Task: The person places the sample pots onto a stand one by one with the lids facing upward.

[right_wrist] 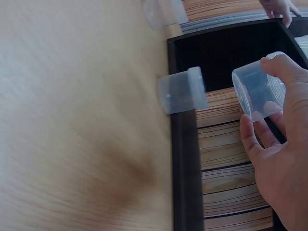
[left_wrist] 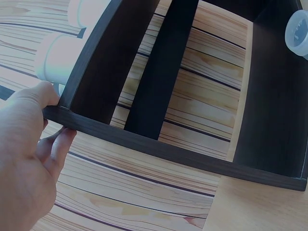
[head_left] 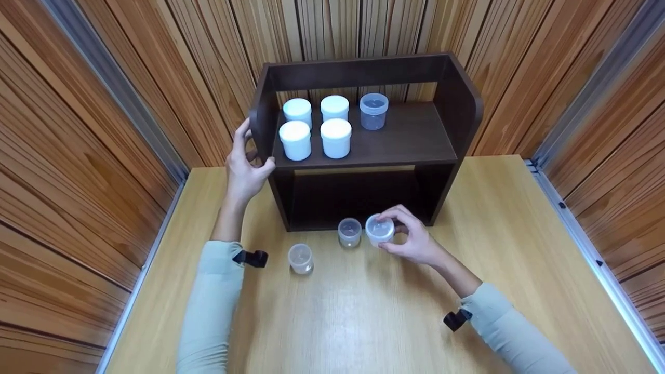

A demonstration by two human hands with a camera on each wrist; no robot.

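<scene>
My left hand (head_left: 248,174) grips the left side panel of a dark brown two-tier shelf (head_left: 405,143). In the left wrist view its thumb and fingers (left_wrist: 60,149) lie on opposite sides of the panel's edge. My right hand (head_left: 415,241) holds a clear plastic jar (head_left: 380,234) between thumb and fingers, above the table by the shelf's lower front edge. The right wrist view shows this held jar (right_wrist: 257,89) raised off the table. Just left of it stands another clear jar (head_left: 349,234), and a further clear jar (head_left: 301,259) stands nearer me.
Several white-lidded jars (head_left: 336,139) stand on the left of the upper tier, with one clear jar (head_left: 373,117) to their right. Wood-patterned walls (head_left: 93,156) enclose the light wooden table (head_left: 332,322) at the back and sides.
</scene>
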